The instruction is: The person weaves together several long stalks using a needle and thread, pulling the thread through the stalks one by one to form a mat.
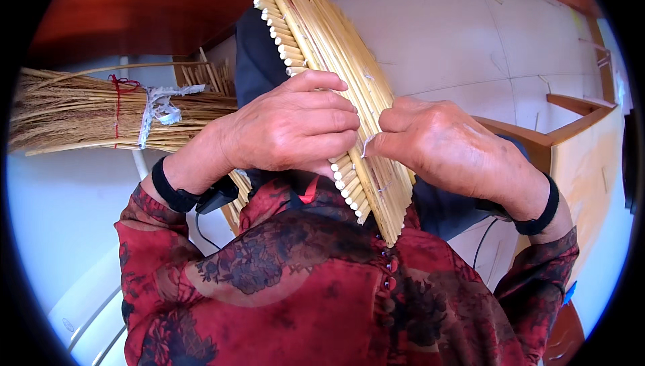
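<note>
A mat of straw-coloured stalks (336, 40) lies slantwise across my lap, its near end against my shirt. Pale cut stalk ends line up along its left edge, and a longer stalk runs lengthwise beside them. My left hand (289, 124) is closed on that left edge, the thumb mostly hidden. Opposite it, my right hand (447, 137) is closed in a pinch above the mat's surface. A thin white thread (367, 144) loops out by the right fingertips and reaches the stalks. Small white stitches show here and there along the mat.
At the left lies a bundle of brushy stalks (74, 110), bound with a red string (117, 107) and a white strip (158, 110). A wooden frame (578, 124) stands at the right. Stalk scraps are scattered over the pale tiled floor (463, 36).
</note>
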A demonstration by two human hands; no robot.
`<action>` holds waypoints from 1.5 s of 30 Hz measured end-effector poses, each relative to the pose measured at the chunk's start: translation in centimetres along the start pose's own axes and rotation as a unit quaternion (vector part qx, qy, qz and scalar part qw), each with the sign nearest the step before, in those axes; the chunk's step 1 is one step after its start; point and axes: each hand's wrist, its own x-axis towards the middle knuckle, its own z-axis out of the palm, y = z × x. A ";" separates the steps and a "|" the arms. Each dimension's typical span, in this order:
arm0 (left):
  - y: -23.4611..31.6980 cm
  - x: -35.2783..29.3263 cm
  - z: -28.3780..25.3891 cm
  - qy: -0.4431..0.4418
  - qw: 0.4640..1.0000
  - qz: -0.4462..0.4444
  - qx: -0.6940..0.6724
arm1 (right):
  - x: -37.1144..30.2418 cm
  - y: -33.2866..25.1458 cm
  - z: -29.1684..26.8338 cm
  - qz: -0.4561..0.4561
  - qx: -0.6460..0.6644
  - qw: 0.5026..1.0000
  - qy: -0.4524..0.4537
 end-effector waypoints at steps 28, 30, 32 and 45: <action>-0.6 1.2 0.4 0.029 0.999 0.045 0.002 | -1.8 -2.2 -2.2 0.183 -0.042 0.981 -0.040; -0.6 1.2 0.4 0.031 0.999 0.043 -0.008 | -1.8 -2.1 -2.1 0.190 -0.051 0.980 -0.038; -0.7 1.2 0.5 0.035 0.998 0.048 -0.005 | -1.9 -2.0 -1.9 0.178 -0.044 0.983 -0.024; -0.8 1.3 0.8 0.061 0.996 0.070 0.007 | -1.2 -1.5 -1.9 0.121 -0.075 0.988 -0.053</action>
